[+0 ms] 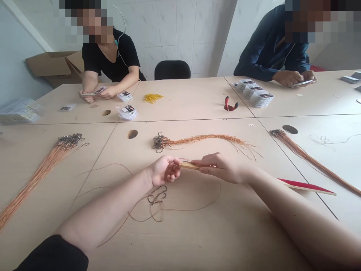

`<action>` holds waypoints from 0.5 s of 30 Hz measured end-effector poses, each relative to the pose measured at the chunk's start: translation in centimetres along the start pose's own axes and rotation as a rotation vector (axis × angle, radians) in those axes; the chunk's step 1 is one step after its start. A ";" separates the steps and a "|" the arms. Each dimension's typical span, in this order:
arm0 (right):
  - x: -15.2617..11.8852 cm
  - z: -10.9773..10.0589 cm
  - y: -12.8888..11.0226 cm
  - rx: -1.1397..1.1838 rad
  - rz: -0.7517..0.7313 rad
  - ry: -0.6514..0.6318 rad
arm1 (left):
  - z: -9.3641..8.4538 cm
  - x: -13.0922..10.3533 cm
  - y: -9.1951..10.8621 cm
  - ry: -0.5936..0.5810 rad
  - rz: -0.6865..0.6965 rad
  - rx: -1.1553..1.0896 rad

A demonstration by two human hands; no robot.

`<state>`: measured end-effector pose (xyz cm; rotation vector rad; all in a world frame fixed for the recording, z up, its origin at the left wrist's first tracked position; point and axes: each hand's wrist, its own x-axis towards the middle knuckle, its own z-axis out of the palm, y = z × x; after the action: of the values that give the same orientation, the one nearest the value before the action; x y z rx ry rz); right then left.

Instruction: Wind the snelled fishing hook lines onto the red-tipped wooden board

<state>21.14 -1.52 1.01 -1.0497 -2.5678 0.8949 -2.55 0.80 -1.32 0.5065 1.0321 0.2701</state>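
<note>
Between my two hands, over the middle of the table, is a small flat tan strip (190,165). My left hand (166,169) pinches its left end, with the other fingers curled. The fingers and thumb of my right hand (216,165) close on its right end. A short red piece (184,160) shows at the strip's upper edge. Just below my left hand lie a few large hooks (158,195) with loose brown cord (183,209) looping around them. Beyond my hands a bundle of orange-brown cords (205,139) lies crosswise, hooks gathered at its left end.
More cord bundles lie at left (42,169) and right (313,158). A red-topped board (310,186) is beside my right forearm. Across the table (180,109) two people hold cards near stacked packets (255,92), yellow pieces (152,98) and red-handled pliers (227,103).
</note>
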 end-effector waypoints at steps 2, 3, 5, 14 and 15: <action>0.0 0.0 -0.3 -0.025 -0.025 0.027 | -0.1 0.1 0.0 0.021 0.049 -0.002; 0.0 0.1 -0.4 -0.045 -0.038 0.046 | -0.1 0.2 0.0 0.021 0.088 -0.005; 0.1 0.3 -0.4 -0.101 -0.050 0.096 | -0.2 0.2 -0.1 0.012 0.179 0.010; 1.0 3.2 3.2 -0.499 -0.192 0.323 | -1.3 1.0 0.1 -0.010 0.512 0.376; 1.1 3.5 3.6 -0.526 -0.199 0.331 | -1.5 1.1 0.2 -0.025 0.514 0.392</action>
<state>20.88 -0.30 -3.96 -0.9350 -2.6026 -0.0187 -3.27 1.82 -2.66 1.1309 0.9198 0.5180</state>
